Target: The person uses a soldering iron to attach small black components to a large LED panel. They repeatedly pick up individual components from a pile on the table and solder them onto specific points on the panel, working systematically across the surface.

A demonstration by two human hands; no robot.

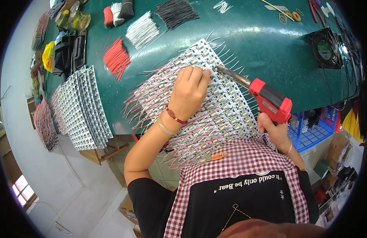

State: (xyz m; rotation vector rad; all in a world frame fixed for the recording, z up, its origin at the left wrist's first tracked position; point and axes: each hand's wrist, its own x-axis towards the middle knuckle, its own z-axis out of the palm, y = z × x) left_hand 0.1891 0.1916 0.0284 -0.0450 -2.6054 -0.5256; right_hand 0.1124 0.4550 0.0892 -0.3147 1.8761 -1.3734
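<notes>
A broad white circuit-board panel, set with many small parts, lies in front of me. Red, white and dark wires stick out past its edges. My left hand rests on the panel's upper part with fingers bent and drawn together; their tips are hidden, so what they pinch does not show. My right hand is wrapped around the handle of a red and black soldering gun. Its metal tip reaches the panel just right of my left fingers.
On the green table lie bundles of red wires, white wires and black wires. Stacked panels stand at the left. A black fan sits at the right, above a blue crate.
</notes>
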